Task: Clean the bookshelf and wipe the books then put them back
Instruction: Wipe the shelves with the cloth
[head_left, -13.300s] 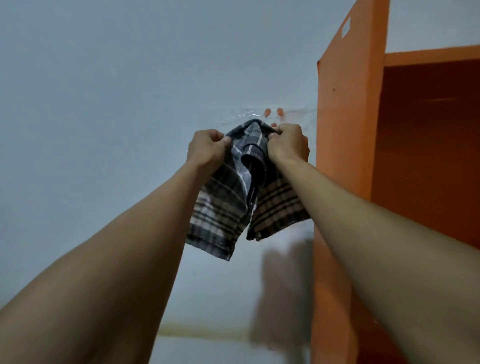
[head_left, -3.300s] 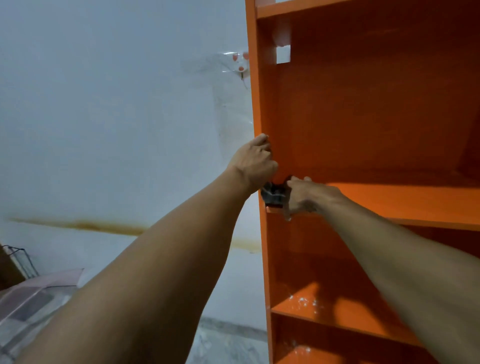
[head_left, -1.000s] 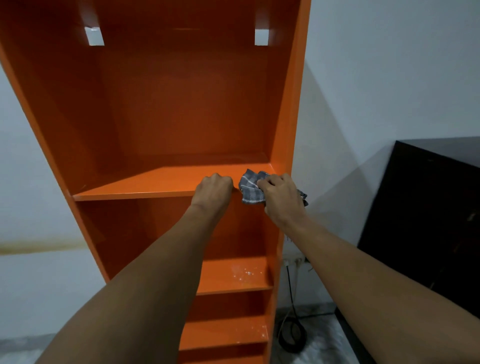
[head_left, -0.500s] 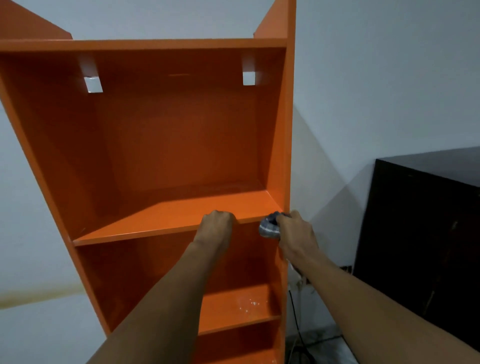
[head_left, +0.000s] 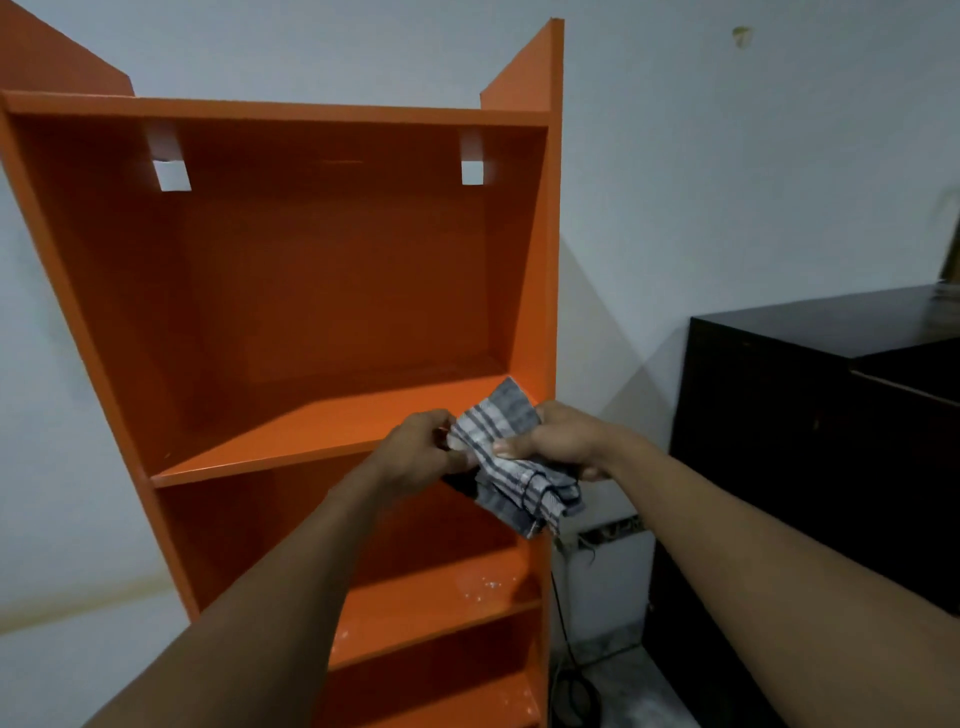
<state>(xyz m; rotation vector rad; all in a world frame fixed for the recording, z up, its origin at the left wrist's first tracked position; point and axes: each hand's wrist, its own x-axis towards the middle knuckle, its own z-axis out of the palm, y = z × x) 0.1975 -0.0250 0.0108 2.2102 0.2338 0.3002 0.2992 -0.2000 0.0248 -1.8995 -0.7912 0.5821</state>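
Both grips are closed on the checked cloth (head_left: 511, 457). My left grip (head_left: 421, 449) pinches its left edge, and my right grip (head_left: 558, 447) has the thumb on top and fingers curled round the bunched part. I hold the cloth in the air just in front of the right end of the upper shelf board (head_left: 311, 431), at the near right corner of the orange bookshelf (head_left: 291, 270), not pressed on any surface. Probably I'm spreading or refolding it to get a fresh face for wiping. The loose end hangs below my right grip. No books in view. White specks lie on the lower shelf (head_left: 483, 584), so I judge it is not yet wiped. A dark cabinet (head_left: 810, 415) stands to the right, with a cable (head_left: 566, 649) running down between it and the bookshelf.
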